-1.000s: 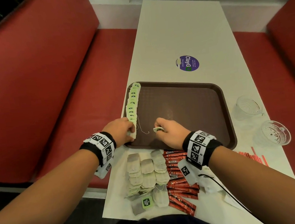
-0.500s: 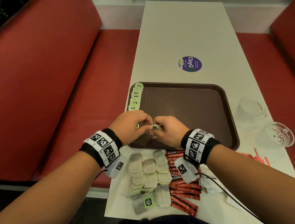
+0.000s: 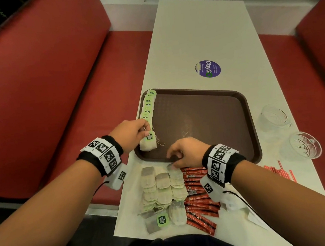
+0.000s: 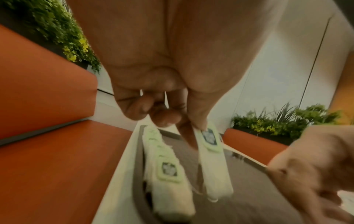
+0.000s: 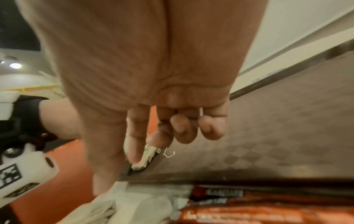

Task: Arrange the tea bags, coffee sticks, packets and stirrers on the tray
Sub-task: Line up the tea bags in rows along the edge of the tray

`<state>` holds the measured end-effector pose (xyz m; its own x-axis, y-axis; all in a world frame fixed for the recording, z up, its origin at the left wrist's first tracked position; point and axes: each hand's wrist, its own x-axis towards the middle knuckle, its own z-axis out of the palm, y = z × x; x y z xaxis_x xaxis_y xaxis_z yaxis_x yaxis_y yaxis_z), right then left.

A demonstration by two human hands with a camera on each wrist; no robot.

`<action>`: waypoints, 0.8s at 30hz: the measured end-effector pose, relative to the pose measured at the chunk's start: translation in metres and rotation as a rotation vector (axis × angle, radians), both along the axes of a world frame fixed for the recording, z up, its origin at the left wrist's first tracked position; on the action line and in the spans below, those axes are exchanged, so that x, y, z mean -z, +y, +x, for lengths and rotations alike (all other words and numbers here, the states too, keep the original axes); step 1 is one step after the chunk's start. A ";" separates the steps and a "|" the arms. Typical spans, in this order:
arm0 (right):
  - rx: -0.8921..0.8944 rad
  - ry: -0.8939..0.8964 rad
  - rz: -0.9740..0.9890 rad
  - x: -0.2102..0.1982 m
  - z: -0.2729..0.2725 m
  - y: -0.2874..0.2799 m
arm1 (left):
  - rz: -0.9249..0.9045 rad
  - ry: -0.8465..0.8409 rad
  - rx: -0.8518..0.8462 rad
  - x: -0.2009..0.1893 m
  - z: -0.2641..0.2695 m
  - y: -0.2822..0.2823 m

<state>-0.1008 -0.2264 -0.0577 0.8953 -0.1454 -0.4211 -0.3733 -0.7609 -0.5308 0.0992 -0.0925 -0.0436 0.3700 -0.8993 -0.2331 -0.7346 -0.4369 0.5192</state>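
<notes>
Red bench seats point(image 3: 42, 92) flank the long white table point(image 3: 203, 27) I'm working at, and I take the brown tray point(image 3: 208, 121) as my landmark. Along the tray's left edge runs a row of tea bags point(image 3: 148, 107) with green tags. My left hand point(image 3: 132, 134) is over the tray's near left corner, thumb and fingers pinching the tag end of one tea bag point(image 3: 148, 142); its lower end is down at the near end of that row, though I cannot tell whether it rests on the tray. My right hand point(image 3: 187, 152) is over the tray's near rim, fingers loosely curled and holding nothing, the thumb tip reaching the loose tea bags point(image 3: 163, 187) piled on the table just in front of the tray. Beside that pile, toward the right, lie the red coffee sticks point(image 3: 198, 197). Red stirrers point(image 3: 278, 172) lie past the tray's near right corner, and two glass cups point(image 3: 274, 116) stand to the tray's right. Beyond the tray's far edge sits a purple sticker point(image 3: 208, 69).
</notes>
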 end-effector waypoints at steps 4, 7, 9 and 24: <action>-0.154 0.118 -0.062 0.001 -0.003 0.006 | 0.190 -0.027 -0.002 0.017 0.006 0.000; -0.220 0.204 -0.097 0.003 -0.003 0.009 | 0.181 -0.045 -0.069 0.027 0.010 0.001; -0.219 0.231 -0.106 0.005 -0.003 0.010 | 0.150 -0.077 -0.093 0.030 0.010 0.000; -0.124 0.112 -0.121 0.005 -0.005 0.009 | 0.303 -0.205 0.111 0.031 -0.005 -0.003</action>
